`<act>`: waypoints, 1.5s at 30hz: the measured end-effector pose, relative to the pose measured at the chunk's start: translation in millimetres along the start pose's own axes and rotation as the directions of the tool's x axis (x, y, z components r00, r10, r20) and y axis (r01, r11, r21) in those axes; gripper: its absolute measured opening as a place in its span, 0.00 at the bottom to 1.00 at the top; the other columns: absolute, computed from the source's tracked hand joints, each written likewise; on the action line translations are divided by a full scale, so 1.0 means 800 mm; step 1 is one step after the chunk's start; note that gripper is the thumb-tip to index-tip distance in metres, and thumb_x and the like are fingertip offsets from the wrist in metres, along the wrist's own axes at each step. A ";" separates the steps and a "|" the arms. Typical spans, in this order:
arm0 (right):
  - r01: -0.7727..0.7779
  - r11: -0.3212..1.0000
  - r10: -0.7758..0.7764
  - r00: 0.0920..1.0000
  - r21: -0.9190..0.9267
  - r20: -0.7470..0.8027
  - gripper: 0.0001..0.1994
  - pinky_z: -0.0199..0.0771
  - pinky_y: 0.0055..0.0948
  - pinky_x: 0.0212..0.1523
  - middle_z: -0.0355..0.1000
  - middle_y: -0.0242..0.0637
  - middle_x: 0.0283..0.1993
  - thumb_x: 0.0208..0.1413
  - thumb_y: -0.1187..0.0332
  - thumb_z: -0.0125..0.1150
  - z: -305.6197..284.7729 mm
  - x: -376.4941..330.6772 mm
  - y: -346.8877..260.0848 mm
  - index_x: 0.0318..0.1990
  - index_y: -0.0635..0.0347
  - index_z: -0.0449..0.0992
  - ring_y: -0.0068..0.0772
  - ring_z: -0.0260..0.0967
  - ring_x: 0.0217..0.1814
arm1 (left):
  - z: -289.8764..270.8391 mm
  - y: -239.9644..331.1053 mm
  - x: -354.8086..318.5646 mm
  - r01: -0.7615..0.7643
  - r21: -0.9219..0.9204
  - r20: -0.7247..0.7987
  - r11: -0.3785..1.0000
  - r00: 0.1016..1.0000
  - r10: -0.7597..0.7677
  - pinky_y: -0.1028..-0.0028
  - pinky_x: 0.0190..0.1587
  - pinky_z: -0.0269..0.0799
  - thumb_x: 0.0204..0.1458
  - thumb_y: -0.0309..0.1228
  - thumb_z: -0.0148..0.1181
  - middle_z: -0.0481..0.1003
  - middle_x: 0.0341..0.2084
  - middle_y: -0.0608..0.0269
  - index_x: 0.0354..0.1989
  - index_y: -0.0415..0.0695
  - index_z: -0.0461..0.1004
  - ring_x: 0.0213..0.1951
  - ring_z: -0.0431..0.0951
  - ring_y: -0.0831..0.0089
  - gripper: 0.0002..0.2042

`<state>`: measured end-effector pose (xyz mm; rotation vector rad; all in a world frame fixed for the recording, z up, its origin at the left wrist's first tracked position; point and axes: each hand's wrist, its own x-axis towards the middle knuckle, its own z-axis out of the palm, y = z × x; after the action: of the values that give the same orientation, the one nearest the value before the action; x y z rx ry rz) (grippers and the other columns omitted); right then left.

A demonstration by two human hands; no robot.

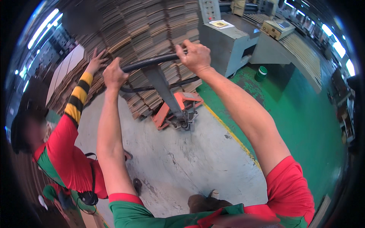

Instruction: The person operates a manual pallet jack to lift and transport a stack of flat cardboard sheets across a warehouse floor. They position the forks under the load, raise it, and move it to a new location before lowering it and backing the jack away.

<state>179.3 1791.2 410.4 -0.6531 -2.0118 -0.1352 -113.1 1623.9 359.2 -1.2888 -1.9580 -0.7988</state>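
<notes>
My left hand (115, 75) and my right hand (195, 57) are both closed around the black loop handle (161, 59) of a pallet jack, one near each end of its top bar. From the handle a grey shaft (163, 85) slopes down to the orange body (162, 115) of the jack. The jack's forks are hidden by a tall load of stacked flat cardboard sheets (146, 36). Strapping-like dark lines run down the stack's face.
On the left, a co-worker (68, 159) with a yellow-and-black striped sleeve reaches an open hand (98, 60) toward the cardboard. A grey machine (228, 41) with a roller conveyor (302, 53) stands right. A green tub (261, 73) sits on green floor beyond a yellow line (232, 136).
</notes>
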 end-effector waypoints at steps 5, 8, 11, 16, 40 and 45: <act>0.014 0.999 -0.012 0.999 0.040 -0.035 0.19 0.78 0.47 0.32 0.76 0.44 0.21 0.59 0.47 0.61 0.058 0.057 0.058 0.30 0.53 0.80 0.50 0.79 0.28 | 0.049 0.006 0.042 0.033 0.028 -0.089 0.999 0.996 -0.030 0.57 0.44 0.79 0.36 0.30 0.74 0.83 0.41 0.56 0.47 0.51 0.77 0.43 0.84 0.51 0.24; 0.040 0.996 -0.038 0.999 0.074 -0.034 0.19 0.78 0.47 0.32 0.76 0.43 0.22 0.58 0.47 0.61 0.096 0.099 0.092 0.30 0.53 0.79 0.50 0.78 0.28 | 0.082 0.008 0.066 0.046 0.018 -0.168 0.999 0.985 -0.042 0.56 0.43 0.79 0.35 0.31 0.75 0.84 0.40 0.56 0.47 0.51 0.77 0.42 0.84 0.51 0.25; 0.090 0.992 -0.084 0.994 0.093 -0.067 0.18 0.77 0.47 0.30 0.76 0.43 0.22 0.58 0.47 0.61 0.129 0.125 0.119 0.31 0.53 0.78 0.50 0.78 0.28 | 0.109 0.003 0.089 0.049 0.117 -0.166 0.992 0.986 -0.029 0.56 0.41 0.80 0.35 0.34 0.77 0.84 0.39 0.57 0.47 0.51 0.77 0.41 0.85 0.51 0.26; 0.098 0.976 -0.092 0.995 0.197 -0.036 0.20 0.76 0.45 0.28 0.75 0.41 0.21 0.58 0.47 0.61 0.184 0.148 0.136 0.30 0.55 0.77 0.48 0.77 0.27 | 0.140 -0.018 0.114 0.065 0.097 -0.095 0.993 0.994 -0.056 0.57 0.40 0.80 0.36 0.35 0.77 0.84 0.38 0.56 0.47 0.50 0.78 0.40 0.85 0.53 0.25; 0.128 0.837 -0.239 0.960 0.533 0.144 0.24 0.77 0.46 0.25 0.73 0.39 0.17 0.58 0.43 0.58 0.449 0.365 0.191 0.24 0.54 0.74 0.42 0.76 0.20 | 0.237 -0.095 0.258 0.246 0.421 -0.026 0.873 0.965 -0.259 0.53 0.39 0.77 0.41 0.35 0.75 0.83 0.35 0.48 0.45 0.45 0.78 0.37 0.83 0.45 0.21; 0.161 0.777 -0.222 0.975 0.609 0.024 0.23 0.77 0.46 0.25 0.75 0.41 0.19 0.56 0.43 0.60 0.501 0.406 0.173 0.25 0.55 0.74 0.47 0.76 0.21 | 0.247 -0.144 0.297 0.113 0.493 -0.085 0.862 0.993 -0.082 0.52 0.37 0.76 0.42 0.37 0.75 0.82 0.31 0.46 0.43 0.43 0.78 0.35 0.83 0.43 0.20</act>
<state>-186.8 2177.7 452.8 -0.0384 -2.0487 0.4205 -329.6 1866.6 412.1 -0.8497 -2.0142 -0.3294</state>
